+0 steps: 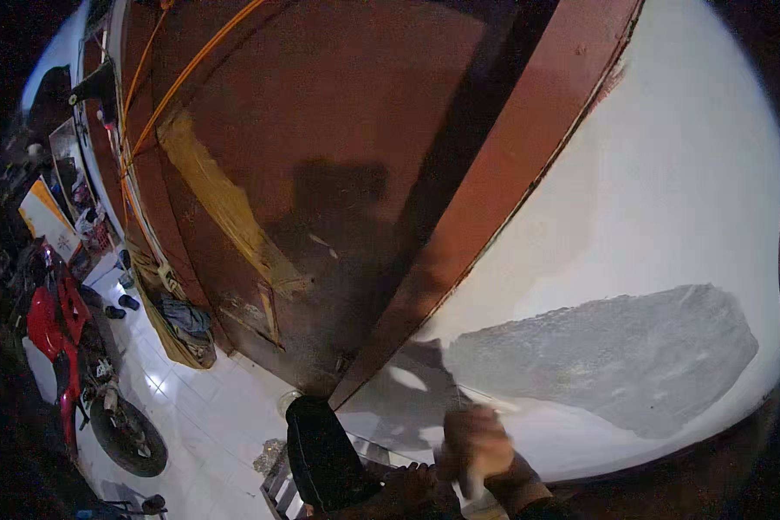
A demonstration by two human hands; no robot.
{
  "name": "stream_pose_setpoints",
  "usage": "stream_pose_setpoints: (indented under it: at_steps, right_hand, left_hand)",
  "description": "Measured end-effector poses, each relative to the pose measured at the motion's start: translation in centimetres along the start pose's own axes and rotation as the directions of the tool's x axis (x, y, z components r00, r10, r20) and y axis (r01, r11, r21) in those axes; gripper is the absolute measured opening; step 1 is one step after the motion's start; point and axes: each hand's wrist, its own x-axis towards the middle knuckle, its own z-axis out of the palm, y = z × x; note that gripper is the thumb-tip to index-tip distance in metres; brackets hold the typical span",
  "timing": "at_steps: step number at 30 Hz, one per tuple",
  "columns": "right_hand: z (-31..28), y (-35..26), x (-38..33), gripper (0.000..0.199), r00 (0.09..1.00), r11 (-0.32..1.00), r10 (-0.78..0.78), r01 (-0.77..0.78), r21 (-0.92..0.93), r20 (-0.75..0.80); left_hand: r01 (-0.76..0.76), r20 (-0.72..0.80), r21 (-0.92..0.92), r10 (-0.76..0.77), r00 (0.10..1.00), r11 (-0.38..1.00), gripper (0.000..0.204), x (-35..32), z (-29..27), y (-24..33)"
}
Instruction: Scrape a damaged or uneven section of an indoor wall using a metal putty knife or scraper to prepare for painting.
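No readable text, labels, brands, numbers or signs visible

Hands (479, 440) near gray wall patch (615, 355), red motorcycle (47, 322)

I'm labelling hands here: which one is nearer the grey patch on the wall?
The right hand, blurred, below the left end of the grey patch; the left hand is lower and farther left, by the dark trouser leg.

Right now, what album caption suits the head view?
Blurred right hand near a gray patch on a white wall; red motorcycle at left.
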Motion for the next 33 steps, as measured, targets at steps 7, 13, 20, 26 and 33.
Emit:
stream_pose_setpoints:
  at_steps: [7, 13, 20, 26, 33]
  right_hand:
    - [-1.2, -2.5, 0.1, 0.020, 0.999, 0.960, 0.017, -0.030, 0.278, 0.046]
    - [1.9, 2.6, 2.3, 0.004, 0.932, 0.985, 0.168, -0.168, 0.026, -0.321]
    - [1.9, -1.7, -2.5, 0.013, 0.977, 0.976, -0.054, 0.008, -0.218, -0.206]
    - [1.4, 1.4, 1.0, 0.022, 0.968, 0.963, -0.252, 0.252, -0.092, 0.015]
    - [1.2, 1.9, 1.6, 0.014, 0.997, 0.964, 0.027, -0.007, -0.267, 0.069]
  left_hand:
    - [0.018, -0.023, 0.005, -0.018, 1.000, 1.000, 0.024, -0.7, 0.1, -0.4]
    - [-0.011, -0.032, 0.017, 0.012, 0.999, 1.000, 0.027, -0.7, -0.9, 0.5]
    - [-0.011, 0.021, 0.000, 0.011, 1.000, 1.000, 0.028, -1.0, -1.3, 0.3]
    - [-0.032, 0.070, -0.018, 0.033, 0.997, 0.999, 0.029, -0.5, -0.6, 0.1]
    - [-0.043, 0.140, 0.032, 0.038, 0.989, 0.999, 0.029, -0.5, -1.5, 0.5]
